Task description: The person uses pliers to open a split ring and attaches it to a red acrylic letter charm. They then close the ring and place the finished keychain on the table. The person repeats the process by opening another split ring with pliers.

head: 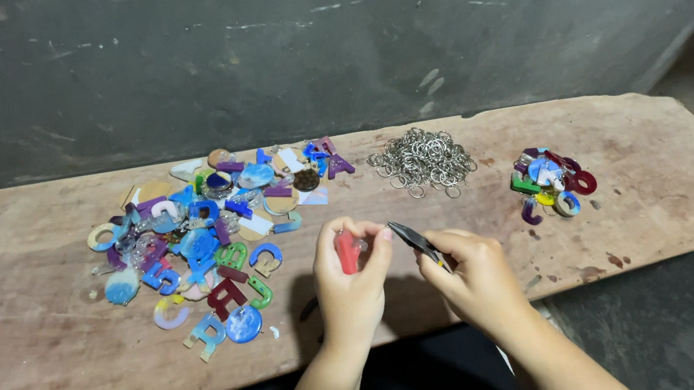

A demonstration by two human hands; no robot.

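While raised, left hand (pixel 350 280) pinches red piece (pixel 347 252); right hand (pixel 471 273) angles pliers (pixel 415 238).

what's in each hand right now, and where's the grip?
Left hand pinches a small red piece by its lower part between the fingertips. Right hand grips dark pliers by the handles, tips pointing at the red piece.

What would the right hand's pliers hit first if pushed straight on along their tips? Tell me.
Probably the red piece pinched in the left hand: the pliers in the right hand point straight at it, though depth is unclear.
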